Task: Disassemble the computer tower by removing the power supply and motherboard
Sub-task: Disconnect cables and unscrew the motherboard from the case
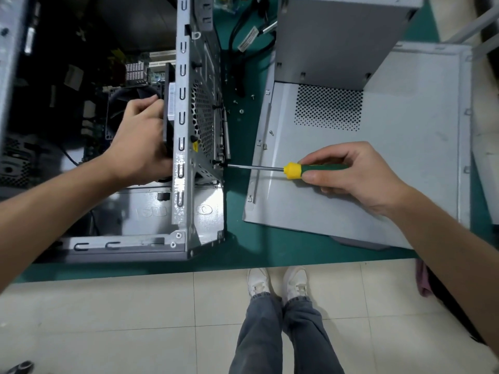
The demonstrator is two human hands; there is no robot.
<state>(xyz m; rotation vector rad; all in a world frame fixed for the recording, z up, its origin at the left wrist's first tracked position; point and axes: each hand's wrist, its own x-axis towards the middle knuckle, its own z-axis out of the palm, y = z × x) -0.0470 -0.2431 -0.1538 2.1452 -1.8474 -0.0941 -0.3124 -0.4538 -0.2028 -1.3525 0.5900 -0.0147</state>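
The open computer tower (186, 147) lies on its side on the green table, its perforated rear panel facing right. Inside it, my left hand (140, 141) grips a black fan (166, 122) that sits against the rear panel. My right hand (348, 174) holds a screwdriver (294, 170) with a green and yellow handle. Its shaft runs left and the tip meets a black screw at the lower corner of the rear grille. The motherboard (135, 74) shows dimly deeper in the case.
A grey side panel (378, 171) lies flat on the table under my right hand. A grey metal box (337, 39) stands behind it. Black cables (240, 36) and loose screws (241, 110) lie between the case and the panel. The table edge runs just before my feet.
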